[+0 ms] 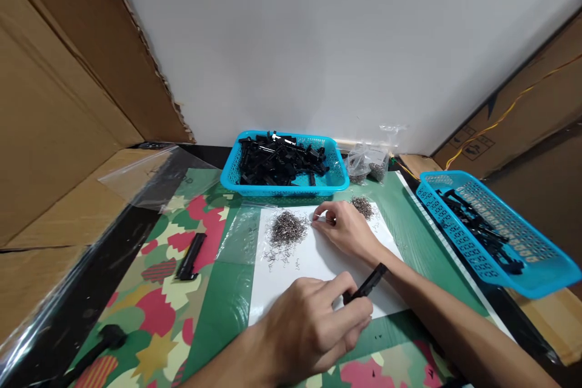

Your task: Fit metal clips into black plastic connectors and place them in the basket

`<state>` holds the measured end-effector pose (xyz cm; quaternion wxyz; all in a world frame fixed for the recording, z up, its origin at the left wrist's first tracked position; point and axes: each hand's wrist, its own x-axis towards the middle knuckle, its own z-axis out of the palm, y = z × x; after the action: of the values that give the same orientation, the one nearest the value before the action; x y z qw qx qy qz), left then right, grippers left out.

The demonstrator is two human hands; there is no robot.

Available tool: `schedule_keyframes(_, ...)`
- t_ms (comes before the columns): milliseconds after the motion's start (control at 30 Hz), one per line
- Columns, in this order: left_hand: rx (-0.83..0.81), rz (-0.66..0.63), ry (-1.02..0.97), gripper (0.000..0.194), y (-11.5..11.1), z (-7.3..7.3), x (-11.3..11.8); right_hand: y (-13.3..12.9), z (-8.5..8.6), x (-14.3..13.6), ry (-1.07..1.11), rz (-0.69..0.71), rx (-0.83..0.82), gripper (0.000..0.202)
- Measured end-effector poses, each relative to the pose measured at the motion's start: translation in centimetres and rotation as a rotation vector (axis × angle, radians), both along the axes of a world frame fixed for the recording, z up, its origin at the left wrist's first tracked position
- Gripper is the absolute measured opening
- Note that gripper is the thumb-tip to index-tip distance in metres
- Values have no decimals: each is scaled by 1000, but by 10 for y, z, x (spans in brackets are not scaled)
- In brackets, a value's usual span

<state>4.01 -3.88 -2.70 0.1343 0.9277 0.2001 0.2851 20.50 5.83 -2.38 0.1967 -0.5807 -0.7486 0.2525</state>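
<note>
My left hand (318, 321), low in the middle, is closed around a black plastic part (369, 284) that points up to the right. Farther back, my right hand (341, 224) reaches over the white paper (318, 279), its thumb and forefinger pinched; what sits between them is too small to make out. Just left of those fingertips lies a pile of small metal springs or clips (287, 229), with loose ones scattered in front. A second small metal pile (362, 207) lies behind my right wrist.
A blue basket (286, 189) of black parts stands at the back, another blue basket (536, 248) at the right. One black part (191, 256) lies left, near clear bags (239, 233). Plastic bags (370, 160) sit behind. Cardboard (54, 73) walls the left.
</note>
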Motion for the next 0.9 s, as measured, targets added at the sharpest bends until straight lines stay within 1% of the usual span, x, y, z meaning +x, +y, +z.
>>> schedule_keyframes(167,-81,84,-31,23,0,1,2,2,0,4,22,52,-12,10)
schedule_keyframes(300,-154,132,-100,25,1,4,4,4,-4,6,34,69,-11,8)
schedule_keyframes(433,-244,149,-136,23,4,4,4,3,-7,5,49,14,8,10)
schedule_keyframes(500,-265,147,-128,22,6,4,3,1,-6,3,37,-11,10,10)
schedule_keyframes(567,-271,143,-118,22,7,3,3,-1,-5,1,24,-7,3,10)
schedule_keyframes(767,-224,112,-94,23,5,4,4,-5,-3,4,-44,86,31,15)
schedule_keyframes(833,-212,105,-70,24,4,4,4,-5,-2,8,-45,146,24,14)
schedule_keyframes(900,-198,98,-56,24,4,2,4,-5,-1,13,-1,213,-8,11)
